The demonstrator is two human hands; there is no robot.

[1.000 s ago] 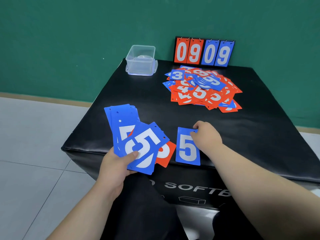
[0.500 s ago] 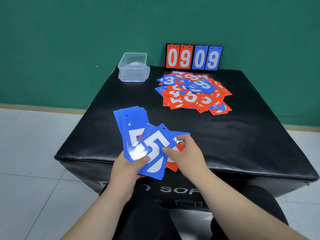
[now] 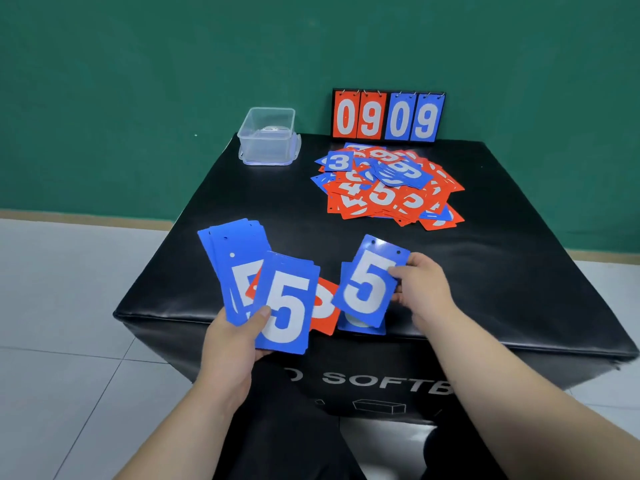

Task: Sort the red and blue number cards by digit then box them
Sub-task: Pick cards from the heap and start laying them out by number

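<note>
My left hand point(image 3: 231, 341) holds a fan of number cards point(image 3: 242, 268) over the near edge of the black table point(image 3: 502, 271); a blue 5 point(image 3: 287, 306) is on top, more blue cards and a red one behind. My right hand point(image 3: 420, 289) pinches a single blue 5 card point(image 3: 369, 278) by its right edge, just above another blue card point(image 3: 360, 323) lying on the table. A loose pile of red and blue number cards point(image 3: 388, 187) lies further back. A clear plastic box point(image 3: 268, 136) stands at the far left corner.
A flip scoreboard point(image 3: 388, 116) reading 0909 stands against the green wall at the table's back edge. Tiled floor lies to the left and right of the table. My dark-trousered legs are below the table's front face.
My right hand has drawn a blue 5 out of the fan in my left hand and carried it to the right, over the blue card on the table.
</note>
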